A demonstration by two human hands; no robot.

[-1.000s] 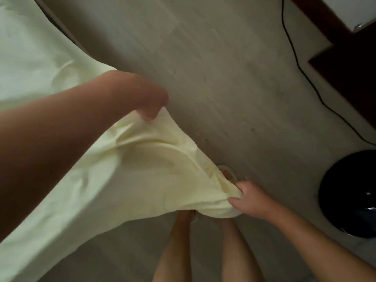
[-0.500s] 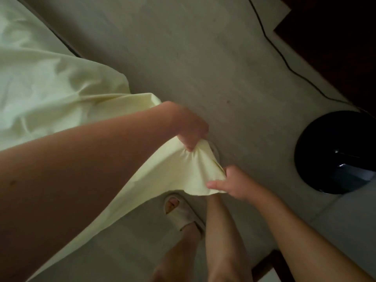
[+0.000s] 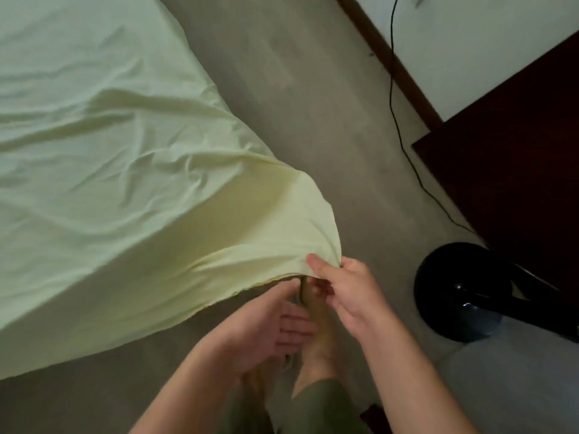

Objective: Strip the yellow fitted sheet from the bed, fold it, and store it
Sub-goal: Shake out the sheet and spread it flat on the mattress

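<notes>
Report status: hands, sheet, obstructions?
Right hand pinches yellow sheet corner. Left hand open, below the hem. Fan base on floor to the right.

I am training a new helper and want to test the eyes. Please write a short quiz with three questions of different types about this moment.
1. True or false: the right hand pinches a corner of the yellow sheet.
2. The left hand is: A) gripping the sheet, B) open, palm up, holding nothing, C) out of view.
3. Fill in: the round black object stands on the ____, to the person's right.

Key
1. True: thumb on top of the fabric, fingers under it.
2. B.
3. Floor; a black cable runs across it nearby.
</notes>
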